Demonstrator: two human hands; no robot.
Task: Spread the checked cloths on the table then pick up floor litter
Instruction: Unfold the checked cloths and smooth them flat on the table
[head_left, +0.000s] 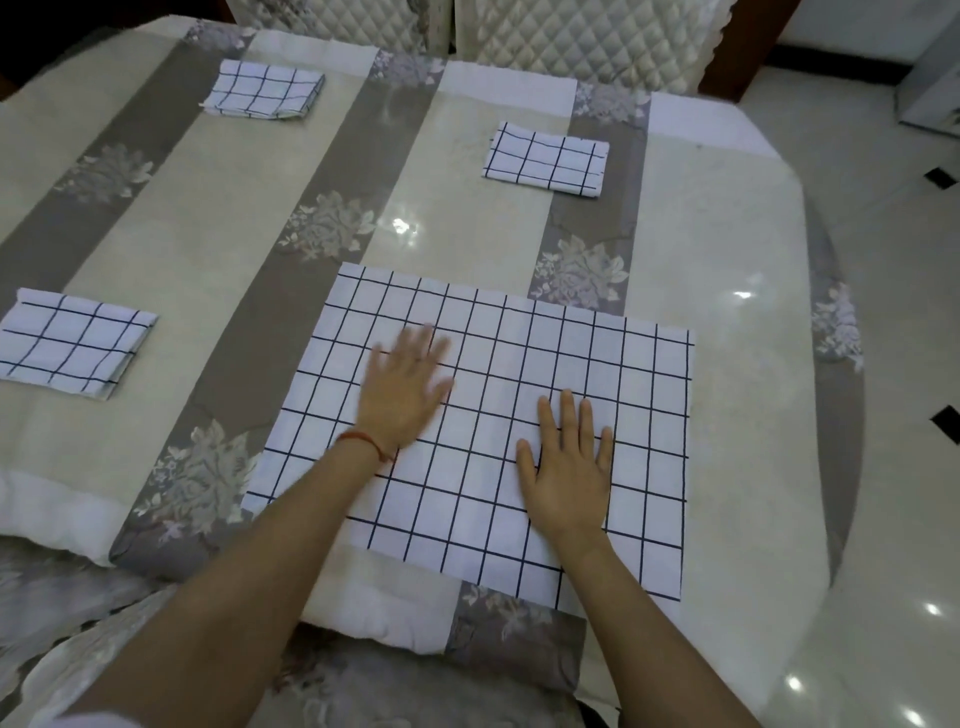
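A white cloth with dark check lines (524, 343) lies spread flat on the table (467, 218) in front of me. My left hand (402, 387) rests palm down on its left half, fingers apart and blurred, a red string on the wrist. My right hand (569, 462) lies flat on the cloth's lower middle, fingers spread. Neither hand holds anything. Three more checked cloths stay folded: one at the left edge (72, 340), one at the far left (262, 89), one at the far right (545, 158).
The table wears a beige and grey striped cover with floral patches. Two quilted chair backs (571, 36) stand at the far side. Glossy white floor tiles with small black insets (914, 364) lie to the right. A pale box sits at the far right.
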